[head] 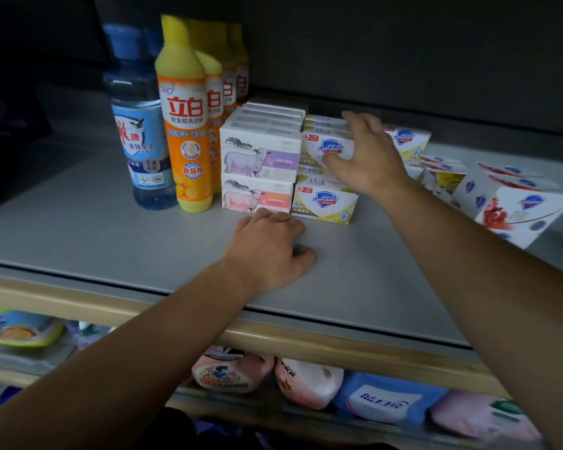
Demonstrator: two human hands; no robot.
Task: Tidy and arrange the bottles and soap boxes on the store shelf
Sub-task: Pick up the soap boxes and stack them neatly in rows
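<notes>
Your bottles [186, 125] stand in rows at far left, and the goat-milk boxes [260, 172] and yellow Safeguard boxes [325, 199] are stacked square beside them; that part looks done. Your right hand [364, 157] cups the upper Safeguard box [330, 147], fingers spread; your left hand [270, 251] rests loosely curled on the shelf [95, 241], holding nothing; the red-print boxes [507, 206] at right lie skewed, not yet arranged.

Front bottle [186, 125]: yellow top, orange label. Left bottle [140, 125]: clear blue. Sheep boxes [260, 157]: white, lilac and pink panels.
</notes>
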